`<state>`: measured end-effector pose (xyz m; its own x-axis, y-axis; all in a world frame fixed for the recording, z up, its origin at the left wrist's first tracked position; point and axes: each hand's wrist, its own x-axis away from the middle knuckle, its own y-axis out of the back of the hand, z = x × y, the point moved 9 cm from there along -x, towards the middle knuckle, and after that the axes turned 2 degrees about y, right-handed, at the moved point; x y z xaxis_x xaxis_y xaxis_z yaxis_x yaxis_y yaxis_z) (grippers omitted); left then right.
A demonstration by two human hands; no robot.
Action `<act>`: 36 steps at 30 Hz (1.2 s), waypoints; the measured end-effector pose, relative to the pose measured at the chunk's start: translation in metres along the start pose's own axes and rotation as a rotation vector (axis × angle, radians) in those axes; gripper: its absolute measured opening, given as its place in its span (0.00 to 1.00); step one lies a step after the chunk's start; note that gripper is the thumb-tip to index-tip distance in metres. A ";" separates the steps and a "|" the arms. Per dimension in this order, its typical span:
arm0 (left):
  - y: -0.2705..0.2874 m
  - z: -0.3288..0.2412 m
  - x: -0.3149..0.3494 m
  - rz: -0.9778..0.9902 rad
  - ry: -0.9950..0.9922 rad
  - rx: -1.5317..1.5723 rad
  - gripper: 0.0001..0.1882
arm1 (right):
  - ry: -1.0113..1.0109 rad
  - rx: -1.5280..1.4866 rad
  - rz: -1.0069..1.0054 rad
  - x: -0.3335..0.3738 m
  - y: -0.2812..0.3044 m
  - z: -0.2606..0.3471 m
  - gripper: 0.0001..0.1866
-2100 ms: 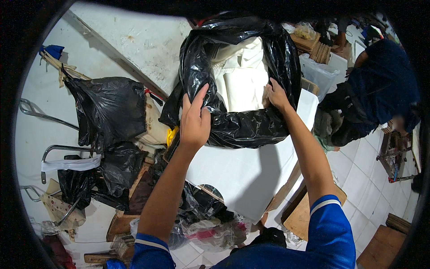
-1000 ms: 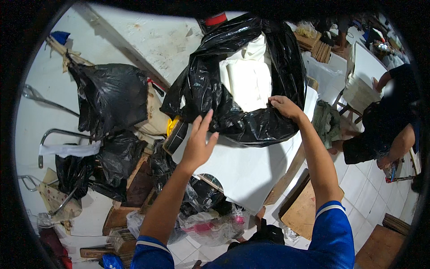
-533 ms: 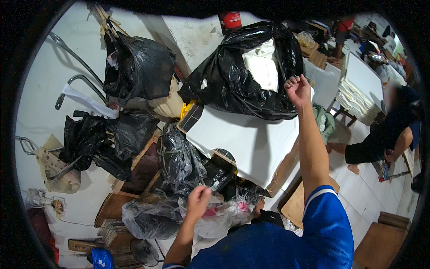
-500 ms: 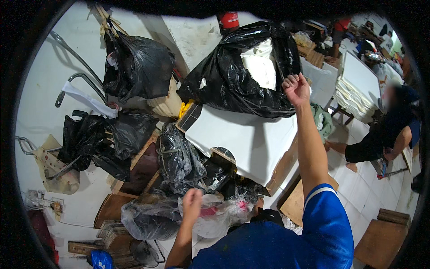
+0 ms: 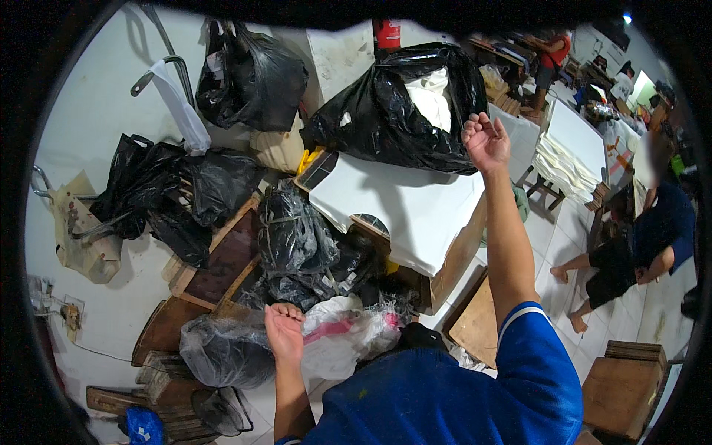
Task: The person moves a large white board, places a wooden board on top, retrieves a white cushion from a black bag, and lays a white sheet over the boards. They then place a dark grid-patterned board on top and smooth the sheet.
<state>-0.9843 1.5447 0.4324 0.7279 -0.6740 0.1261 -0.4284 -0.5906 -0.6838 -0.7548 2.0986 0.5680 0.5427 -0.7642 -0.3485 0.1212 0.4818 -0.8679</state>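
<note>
White-topped table [image 5: 393, 204] was the biggest item, set at a slant mid-view. Black bag [image 5: 363, 111] sat on its far end, mouth open, the near part of the top bare. Clear plastic bags [image 5: 222, 348] lay low, on the near-left side of the table. Right arm [image 5: 512, 245] was reached far forward, elbow only slightly bent, forearm running up along the table's right side. White material [image 5: 430, 100] showed inside the black bag's mouth. Left arm [image 5: 291, 400] was kept short and low, forearm nearly upright in view, well apart from the black bag. Right hand [image 5: 486, 142]: released, palm up, fingers loosely curled, fingertips overlapping the black bag's right edge in view; couldn't tell if they touched it. Left hand [image 5: 285, 334]: also released, palm up, fingers half curled, in front of the clear plastic bags; contact unclear.
</note>
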 end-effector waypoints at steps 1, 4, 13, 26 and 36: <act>-0.001 -0.001 0.000 0.008 0.002 0.011 0.19 | 0.037 0.071 -0.099 -0.005 0.014 0.009 0.22; 0.005 0.000 0.001 -0.048 -0.002 -0.003 0.18 | 0.080 0.252 -0.333 -0.027 0.056 0.029 0.24; -0.009 0.064 -0.052 -0.099 0.100 -0.192 0.15 | -0.196 0.889 -0.591 -0.108 0.220 0.015 0.06; -0.099 0.150 -0.134 -0.156 0.241 -0.578 0.10 | -0.414 1.223 -0.578 -0.148 0.284 -0.043 0.34; -0.160 0.189 -0.182 0.009 0.242 -0.801 0.11 | -0.602 0.833 -0.615 -0.147 0.318 -0.057 0.26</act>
<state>-0.9468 1.8456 0.3831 0.6267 -0.7030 0.3361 -0.7512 -0.6598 0.0208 -0.8437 2.3397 0.3232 0.4800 -0.7473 0.4594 0.8772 0.4053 -0.2573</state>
